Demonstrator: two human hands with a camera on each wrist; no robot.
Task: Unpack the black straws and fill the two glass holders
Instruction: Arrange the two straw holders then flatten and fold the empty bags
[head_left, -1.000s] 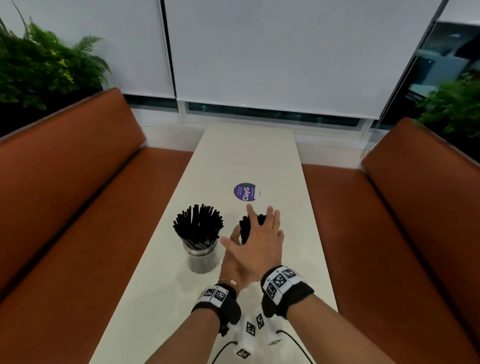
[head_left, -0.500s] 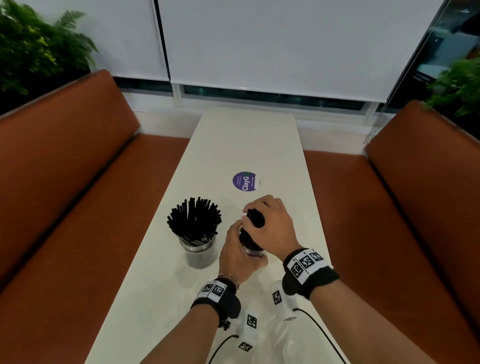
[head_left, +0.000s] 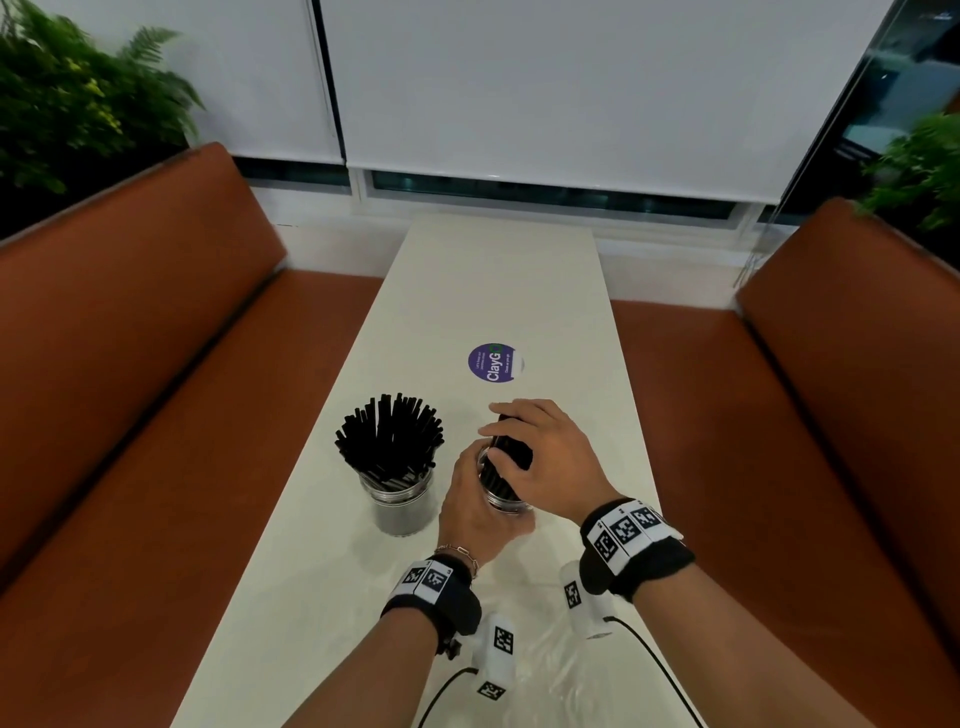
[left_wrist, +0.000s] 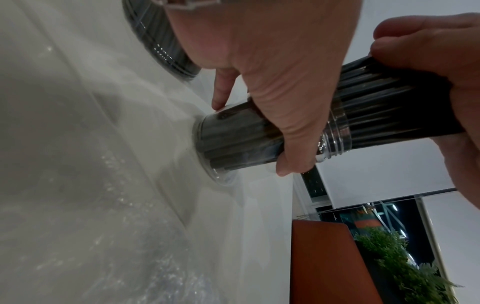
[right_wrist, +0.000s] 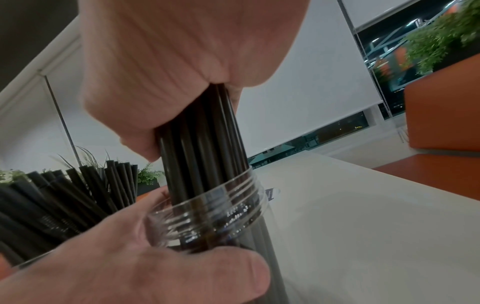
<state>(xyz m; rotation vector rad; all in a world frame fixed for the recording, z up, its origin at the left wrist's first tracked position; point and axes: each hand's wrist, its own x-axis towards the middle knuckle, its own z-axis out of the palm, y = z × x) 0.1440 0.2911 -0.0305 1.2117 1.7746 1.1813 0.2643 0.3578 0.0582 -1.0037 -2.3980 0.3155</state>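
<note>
Head view: we see a long pale bench (head_left: 493, 291) between two brown seats. The left glass holder (head_left: 402, 506) stands on it, packed with fanned black straws (head_left: 389, 441). Just to its right, our left hand (head_left: 475, 512) curls its fingers round the second glass holder (head_left: 506, 504), while our right hand (head_left: 550, 457) closes from above on a bundle of straws (head_left: 511, 449) standing in it. A purple round sticker (head_left: 495, 362) lies farther off; clear plastic wrap (head_left: 550, 660) lies at the near end.

Left wrist view: the left hand (left_wrist: 275, 67) grips the second holder (left_wrist: 228, 131), whose base rests on the bench (left_wrist: 78, 144); the bundle (left_wrist: 389, 102) projects from its threaded mouth into the right hand (left_wrist: 446, 53).

Right wrist view: the right hand (right_wrist: 182, 57) wraps the bundle (right_wrist: 202, 148) tightly above the holder's rim (right_wrist: 207, 207); the left hand (right_wrist: 145, 273) clasps the glass below. The filled holder's straws (right_wrist: 64, 195) stand at left.
</note>
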